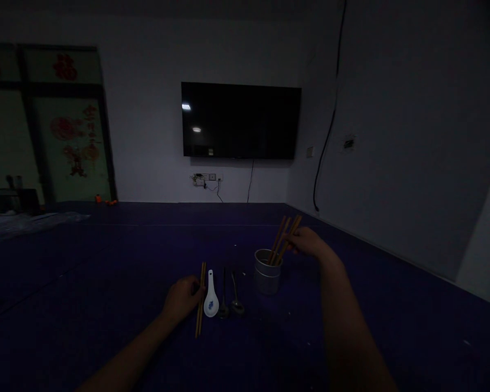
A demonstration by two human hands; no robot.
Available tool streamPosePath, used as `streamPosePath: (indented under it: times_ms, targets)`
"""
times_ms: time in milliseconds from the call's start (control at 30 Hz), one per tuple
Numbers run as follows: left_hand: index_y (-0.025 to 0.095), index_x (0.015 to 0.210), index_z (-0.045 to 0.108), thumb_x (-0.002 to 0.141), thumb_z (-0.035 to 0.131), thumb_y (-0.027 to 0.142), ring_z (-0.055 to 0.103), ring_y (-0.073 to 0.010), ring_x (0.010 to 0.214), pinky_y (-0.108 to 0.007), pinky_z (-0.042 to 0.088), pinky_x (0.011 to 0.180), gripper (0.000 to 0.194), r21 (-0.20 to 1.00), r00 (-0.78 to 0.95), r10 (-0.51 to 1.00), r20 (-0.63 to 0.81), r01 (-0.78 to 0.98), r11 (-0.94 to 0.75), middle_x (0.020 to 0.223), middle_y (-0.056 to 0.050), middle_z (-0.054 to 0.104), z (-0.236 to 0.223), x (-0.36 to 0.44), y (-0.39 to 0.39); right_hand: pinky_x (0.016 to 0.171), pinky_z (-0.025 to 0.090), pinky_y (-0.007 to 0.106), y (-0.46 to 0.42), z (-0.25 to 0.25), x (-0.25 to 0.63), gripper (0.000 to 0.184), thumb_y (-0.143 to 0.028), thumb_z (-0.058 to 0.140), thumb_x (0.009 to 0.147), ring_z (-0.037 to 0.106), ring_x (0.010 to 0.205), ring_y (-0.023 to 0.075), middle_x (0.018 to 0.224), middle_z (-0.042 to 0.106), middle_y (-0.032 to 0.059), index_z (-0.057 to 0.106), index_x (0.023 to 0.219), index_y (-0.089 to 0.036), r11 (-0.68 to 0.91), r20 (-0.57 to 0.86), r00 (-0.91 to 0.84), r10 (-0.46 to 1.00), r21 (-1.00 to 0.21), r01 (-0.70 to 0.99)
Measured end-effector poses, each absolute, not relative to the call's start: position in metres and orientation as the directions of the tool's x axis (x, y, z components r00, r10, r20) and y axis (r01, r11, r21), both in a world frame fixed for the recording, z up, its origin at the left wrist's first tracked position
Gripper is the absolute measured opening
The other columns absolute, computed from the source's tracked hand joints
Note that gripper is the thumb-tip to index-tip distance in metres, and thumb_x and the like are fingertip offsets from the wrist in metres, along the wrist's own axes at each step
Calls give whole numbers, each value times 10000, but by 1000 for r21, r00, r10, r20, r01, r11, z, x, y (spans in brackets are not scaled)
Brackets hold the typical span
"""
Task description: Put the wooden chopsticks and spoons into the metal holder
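My right hand [304,241] pinches wooden chopsticks [293,228] by their upper part; their lower ends are inside a grey cylindrical holder [267,277]. More chopsticks [278,237] lean in the same holder, beside the held ones. On the purple surface, a pair of chopsticks [201,305] lies lengthwise, and my left hand [183,296] closes its fingertips on their middle. Just right of that pair is a white soup spoon [211,301] with a blue motif in its bowl. A dark metal utensil [224,305] and a metal spoon [236,302] lie alongside it, between the hands.
The purple tabletop [118,272] reaches the walls. Clear plastic film [36,222] and a dark box-like object [16,200] are at the far left, with small orange items [105,201] near the door. A television [242,121] hangs ahead; a black cable [326,147] runs down the right wall.
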State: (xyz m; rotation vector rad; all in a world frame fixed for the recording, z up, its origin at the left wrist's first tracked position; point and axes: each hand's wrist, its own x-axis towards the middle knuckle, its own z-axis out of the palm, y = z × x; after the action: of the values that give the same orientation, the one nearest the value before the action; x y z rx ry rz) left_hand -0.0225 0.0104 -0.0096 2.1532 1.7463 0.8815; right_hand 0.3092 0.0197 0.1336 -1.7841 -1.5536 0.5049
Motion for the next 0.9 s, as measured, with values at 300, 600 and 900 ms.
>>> streamPosePath:
  times_ms: [300,600,900]
  targets:
    - [190,752,623,784,525,350,588,-174,715,-233,315,580,191,550,112,945,306,789,-272,701,-30,640,-11,-23,11,394,354,173,22,131,308,272,-215,530,860,524,401,78,535,627,30,628,622,-126,-47,112,184,977,-724,689]
    - [182,815,625,837,471,370,599,-163,743,-225,336,582,244,458,137,955,265,853,-249,781,-38,663,-11,-22,12,395,350,173,28,127,307,308,-221,531,866,527,406,78,542,621,28,610,586,-119,-54,86,163,983,-711,701]
    - [183,830,629,836,480,358,597,-161,738,-229,338,594,230,427,150,947,283,865,-265,769,-32,655,-12,-23,14,401,360,172,37,119,308,284,-223,515,878,549,423,84,591,652,37,628,638,-123,-59,72,153,986,-701,710]
